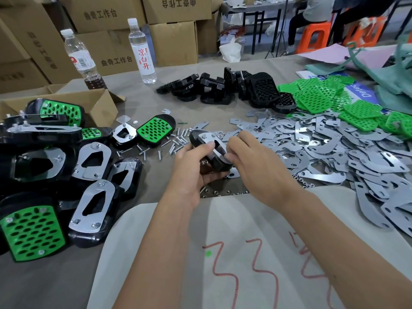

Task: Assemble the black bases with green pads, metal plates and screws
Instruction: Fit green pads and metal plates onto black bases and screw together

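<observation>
Both hands [189, 168] grip base [214, 161] above cluttered table [55, 282].

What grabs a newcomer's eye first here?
Both hands, left and right, grip a black base with a metal plate at centre. Finished green-padded units pile up at left; loose metal plates sprawl at right, with bright green pads behind them.

Glossy black plastic base [211, 152] topped by a bright metal plate [210, 142] is held in the grip; matt grey plates [334, 148] are heaped right of it.
</observation>
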`<state>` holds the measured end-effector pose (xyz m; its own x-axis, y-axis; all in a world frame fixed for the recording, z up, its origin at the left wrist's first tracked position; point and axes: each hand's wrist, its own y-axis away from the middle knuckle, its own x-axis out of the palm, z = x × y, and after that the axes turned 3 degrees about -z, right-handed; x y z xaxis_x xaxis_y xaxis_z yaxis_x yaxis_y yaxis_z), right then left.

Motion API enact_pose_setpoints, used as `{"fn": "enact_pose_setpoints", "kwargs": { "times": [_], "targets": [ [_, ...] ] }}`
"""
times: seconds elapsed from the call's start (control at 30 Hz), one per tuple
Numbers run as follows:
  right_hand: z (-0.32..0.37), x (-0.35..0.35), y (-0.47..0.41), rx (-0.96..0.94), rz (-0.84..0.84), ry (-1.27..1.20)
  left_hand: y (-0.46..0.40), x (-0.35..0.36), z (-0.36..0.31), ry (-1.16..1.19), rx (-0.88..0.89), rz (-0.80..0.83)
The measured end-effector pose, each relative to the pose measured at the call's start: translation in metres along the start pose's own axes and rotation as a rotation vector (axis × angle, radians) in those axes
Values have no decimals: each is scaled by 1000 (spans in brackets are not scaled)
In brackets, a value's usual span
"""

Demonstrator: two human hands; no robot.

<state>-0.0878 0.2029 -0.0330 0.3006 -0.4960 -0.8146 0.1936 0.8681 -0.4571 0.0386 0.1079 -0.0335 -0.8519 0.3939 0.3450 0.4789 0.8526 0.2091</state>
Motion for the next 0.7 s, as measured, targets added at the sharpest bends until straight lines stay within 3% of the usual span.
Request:
{"fn": "enact_pose_setpoints", "kwargs": {
  "times": [0.27, 0.4, 0.57, 0.7],
  "targets": [
    [-6, -1, -2, -29, -35, -64, 2, 2, 0, 2, 23, -3],
    [-11, 1, 3, 18, -138, -268, 2, 4, 4, -220, 191, -13],
    [-14, 1, 1, 70, -224, -397, 16, 17, 1, -311, 140, 227],
    [-14, -1, 1, -4, -282, -330, 20, 17, -1, -325, 129, 329]
  ]
}}
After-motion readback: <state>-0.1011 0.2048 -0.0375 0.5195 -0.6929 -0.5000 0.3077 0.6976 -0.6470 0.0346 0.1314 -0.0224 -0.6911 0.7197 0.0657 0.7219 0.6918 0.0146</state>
